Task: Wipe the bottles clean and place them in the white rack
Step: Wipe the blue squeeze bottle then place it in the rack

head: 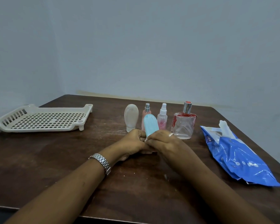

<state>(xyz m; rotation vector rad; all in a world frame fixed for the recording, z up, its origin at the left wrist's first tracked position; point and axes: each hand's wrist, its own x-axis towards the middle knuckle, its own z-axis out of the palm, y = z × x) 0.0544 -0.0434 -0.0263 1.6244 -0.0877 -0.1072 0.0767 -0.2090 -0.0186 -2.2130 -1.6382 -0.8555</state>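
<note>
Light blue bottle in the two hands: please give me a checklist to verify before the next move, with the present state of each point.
1. Grip on the light blue plastic bottle: ok, the left hand and the right hand both hold its lower end.
2. Wipe in the hands: cannot tell, the fingers hide it.
3. Room in the white perforated plastic rack: ok, nothing lies in it.
4. Fresh wipe at the blue wipes pack: ok, a white wipe sticks out.
5. The square glass perfume bottle just behind the right hand: ok, upright, but near.
</note>
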